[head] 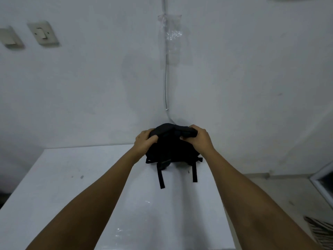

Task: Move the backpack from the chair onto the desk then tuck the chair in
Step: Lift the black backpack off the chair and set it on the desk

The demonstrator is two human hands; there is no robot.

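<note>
A small black backpack point(171, 148) stands upright on the white desk point(72, 181), at the desk's far edge against the wall. Two black straps hang from its bottom and lie on the desktop toward me. My left hand point(145, 141) grips the backpack's top left side. My right hand point(198, 138) grips its top right side. Both arms are stretched forward over the desk. The chair is out of view.
The white wall point(252, 78) rises right behind the desk, with a thin cable point(165, 83) running down it to the backpack. Two wall switches point(43, 33) sit at the upper left. Floor and a framed object point(322, 184) lie right of the desk.
</note>
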